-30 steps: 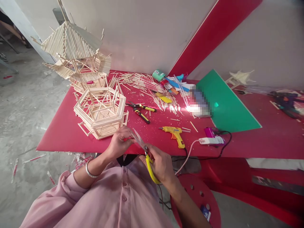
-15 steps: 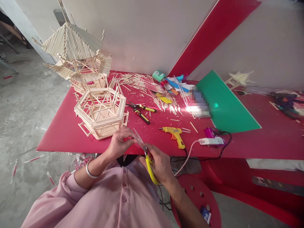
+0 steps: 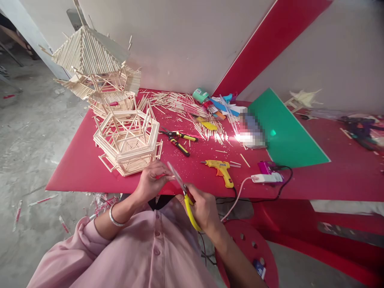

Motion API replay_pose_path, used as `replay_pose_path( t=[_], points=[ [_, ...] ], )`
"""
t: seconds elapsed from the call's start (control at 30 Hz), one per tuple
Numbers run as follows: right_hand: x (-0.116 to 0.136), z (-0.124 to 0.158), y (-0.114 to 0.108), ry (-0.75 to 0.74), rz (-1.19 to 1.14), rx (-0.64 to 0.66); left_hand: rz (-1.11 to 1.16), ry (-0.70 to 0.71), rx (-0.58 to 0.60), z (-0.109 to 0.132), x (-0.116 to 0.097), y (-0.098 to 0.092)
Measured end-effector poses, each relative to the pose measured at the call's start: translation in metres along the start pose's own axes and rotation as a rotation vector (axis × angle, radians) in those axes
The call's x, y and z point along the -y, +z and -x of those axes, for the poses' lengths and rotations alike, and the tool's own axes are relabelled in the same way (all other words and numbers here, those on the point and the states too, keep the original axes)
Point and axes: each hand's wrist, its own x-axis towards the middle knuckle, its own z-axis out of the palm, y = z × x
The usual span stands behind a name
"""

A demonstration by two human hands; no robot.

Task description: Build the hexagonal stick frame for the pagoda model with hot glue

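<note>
My right hand (image 3: 202, 206) is wrapped round the yellow handles of a pair of scissors (image 3: 189, 212), whose blades point up and left toward my other hand. Thumb and fingers of my left hand (image 3: 154, 178) are pinched on a small pale stick (image 3: 171, 177); only its tip shows, close beside the blades. Just beyond my left hand stands a six-sided frame built of thin wooden sticks (image 3: 127, 148). Behind that rises a tiered stick pagoda (image 3: 87, 52) with slatted roofs.
On the red table (image 3: 75, 168) lie yellow-black pliers (image 3: 178, 142), a yellow glue gun (image 3: 221, 171), a white power strip (image 3: 267, 178) with cables, and many loose sticks (image 3: 177, 106). A green board (image 3: 294, 140) lies to the right. A red stool (image 3: 246, 248) stands below the table edge.
The scissors' blades have come closer together, and the small stick's tip shows more clearly beside them. Both hands have hardly moved.
</note>
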Motion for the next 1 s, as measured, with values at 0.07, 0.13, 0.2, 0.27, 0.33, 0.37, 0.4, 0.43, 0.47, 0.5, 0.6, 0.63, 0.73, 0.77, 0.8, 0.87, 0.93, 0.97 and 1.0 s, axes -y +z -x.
replay_pose_path(
  t=[0.07, 0.13, 0.2, 0.27, 0.33, 0.37, 0.4, 0.43, 0.47, 0.5, 0.6, 0.63, 0.73, 0.77, 0.8, 0.87, 0.93, 0.97, 1.0],
  points=[
    [-0.001, 0.000, 0.001, 0.014, -0.013, -0.003, 0.017, 0.007, 0.001, -0.001, 0.000, 0.000],
    [-0.002, 0.000, 0.000, 0.007, 0.010, -0.006, 0.008, 0.013, 0.035, -0.002, -0.001, -0.002],
    [-0.002, -0.002, -0.004, -0.018, 0.060, 0.000, 0.008, 0.030, 0.092, -0.004, -0.001, -0.005],
    [-0.003, -0.004, -0.009, -0.045, 0.093, 0.008, 0.023, 0.057, 0.147, -0.005, 0.000, -0.007],
    [-0.004, -0.005, -0.013, -0.065, 0.101, 0.016, 0.040, 0.087, 0.174, -0.006, 0.001, -0.008],
    [-0.004, -0.005, -0.015, -0.071, 0.103, 0.018, 0.042, 0.097, 0.178, -0.006, 0.002, -0.008],
    [-0.004, -0.005, -0.015, -0.073, 0.104, 0.022, 0.041, 0.102, 0.177, -0.007, 0.003, -0.008],
    [-0.005, -0.005, -0.015, -0.074, 0.103, 0.025, 0.039, 0.105, 0.177, -0.007, 0.004, -0.007],
    [-0.005, -0.004, -0.015, -0.073, 0.097, 0.027, 0.037, 0.104, 0.181, -0.006, 0.005, -0.007],
    [-0.006, -0.004, -0.013, -0.071, 0.086, 0.027, 0.036, 0.100, 0.187, -0.006, 0.006, -0.006],
    [-0.008, -0.002, -0.009, -0.065, 0.037, 0.019, 0.036, 0.091, 0.206, -0.006, 0.006, -0.006],
    [-0.008, -0.001, -0.008, -0.062, 0.021, 0.016, 0.034, 0.087, 0.210, -0.005, 0.005, -0.006],
    [-0.007, -0.001, -0.008, -0.041, -0.031, 0.028, 0.019, 0.072, 0.224, -0.005, 0.004, -0.006],
    [-0.006, -0.002, -0.009, -0.032, -0.054, 0.043, 0.017, 0.063, 0.231, -0.005, 0.003, -0.006],
    [-0.005, -0.002, -0.011, -0.026, -0.078, 0.060, 0.017, 0.053, 0.239, -0.005, 0.003, -0.007],
    [-0.002, -0.003, -0.013, -0.021, -0.118, 0.087, 0.020, 0.034, 0.245, -0.005, 0.002, -0.007],
    [-0.001, -0.003, -0.014, -0.020, -0.128, 0.091, 0.021, 0.022, 0.247, -0.006, 0.002, -0.007],
    [-0.001, -0.003, -0.014, -0.020, -0.121, 0.087, 0.017, 0.021, 0.245, -0.006, 0.002, -0.008],
    [-0.002, -0.003, -0.013, -0.022, -0.108, 0.081, 0.010, 0.023, 0.242, -0.006, 0.002, -0.008]
  ],
)
